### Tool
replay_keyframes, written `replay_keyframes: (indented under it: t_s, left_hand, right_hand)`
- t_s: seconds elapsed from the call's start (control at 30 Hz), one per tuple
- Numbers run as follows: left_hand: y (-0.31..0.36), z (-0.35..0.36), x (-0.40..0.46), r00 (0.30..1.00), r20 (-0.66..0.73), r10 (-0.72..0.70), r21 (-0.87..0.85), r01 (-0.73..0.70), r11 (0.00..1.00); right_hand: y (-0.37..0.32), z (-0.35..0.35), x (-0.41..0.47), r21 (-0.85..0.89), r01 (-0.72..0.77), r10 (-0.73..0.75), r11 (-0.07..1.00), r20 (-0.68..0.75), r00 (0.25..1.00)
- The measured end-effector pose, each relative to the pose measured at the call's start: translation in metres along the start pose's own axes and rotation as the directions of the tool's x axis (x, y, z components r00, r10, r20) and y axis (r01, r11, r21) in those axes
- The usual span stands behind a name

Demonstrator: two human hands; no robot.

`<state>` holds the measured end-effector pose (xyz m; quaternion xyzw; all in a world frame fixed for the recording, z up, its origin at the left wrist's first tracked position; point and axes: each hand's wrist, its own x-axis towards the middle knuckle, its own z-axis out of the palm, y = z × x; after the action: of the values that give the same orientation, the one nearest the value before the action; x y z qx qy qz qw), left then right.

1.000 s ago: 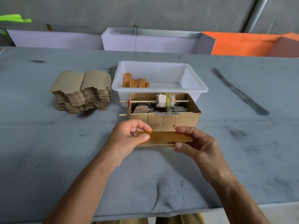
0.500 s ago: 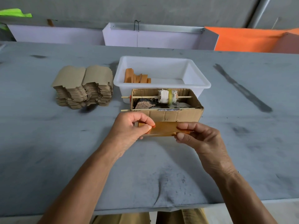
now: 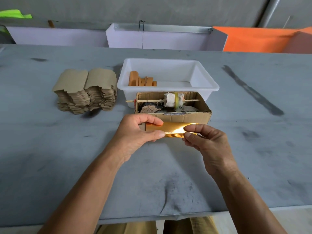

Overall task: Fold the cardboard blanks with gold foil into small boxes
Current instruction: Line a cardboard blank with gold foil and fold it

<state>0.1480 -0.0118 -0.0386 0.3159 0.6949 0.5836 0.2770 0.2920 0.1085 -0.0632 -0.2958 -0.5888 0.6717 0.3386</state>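
Note:
A gold-foil cardboard blank [image 3: 172, 130] is held just above the grey table, right in front of the open cardboard box [image 3: 185, 118]. My left hand [image 3: 136, 134] pinches its left end between thumb and fingers. My right hand [image 3: 204, 142] pinches its right end the same way. The foil side faces me and glares. A tall stack of brown flat blanks [image 3: 86, 90] lies at the left. Several folded orange-gold boxes [image 3: 141, 80] stand in the left part of the white plastic tub [image 3: 204, 78].
The cardboard box holds a stick with a cloth-wrapped roller [image 3: 173, 99] across it. White bins [image 3: 158, 39] and an orange bin [image 3: 253, 39] line the far edge of the table [image 3: 50, 157]. The near table edge runs just below my forearms.
The blank has turned so its gold face catches the light. My right hand has slid inward along it, and both hands sit slightly closer together.

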Motion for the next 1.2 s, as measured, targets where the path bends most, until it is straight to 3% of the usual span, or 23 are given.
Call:
replay_keyframes:
  t_s: [0.23, 0.47, 0.7, 0.87, 1.1, 1.2]
  left_hand:
    - [0.001, -0.004, 0.002, 0.998, 0.048, 0.042, 0.045, -0.045, 0.998]
    - [-0.001, 0.001, 0.003, 1.000, -0.011, 0.017, -0.145, -0.019, 0.989]
    - [-0.008, 0.009, 0.001, 0.993, -0.103, 0.048, -0.081, -0.057, 0.995]
    - [-0.011, 0.011, -0.001, 0.991, -0.127, 0.029, -0.097, -0.041, 0.994]
    - [-0.009, 0.014, -0.003, 0.990, -0.133, -0.037, -0.154, 0.016, 0.988]
    - [-0.011, 0.016, -0.003, 0.980, -0.161, -0.117, -0.326, 0.059, 0.944]
  right_hand:
    - [-0.002, 0.000, 0.001, 0.036, -0.019, 0.020, 0.999, -0.012, 1.000]
    - [-0.002, 0.000, -0.001, 0.066, -0.033, 0.033, 0.997, -0.008, 0.999]
    - [0.003, 0.008, -0.006, 0.090, -0.008, 0.014, 0.996, -0.073, 0.997]
    - [0.010, 0.017, -0.012, 0.253, -0.142, 0.186, 0.957, -0.159, 0.970]
    - [0.010, 0.032, -0.018, 0.361, -0.268, 0.308, 0.893, -0.055, 0.950]
    - [0.007, 0.035, -0.017, 0.392, -0.276, 0.326, 0.878, -0.066, 0.943]
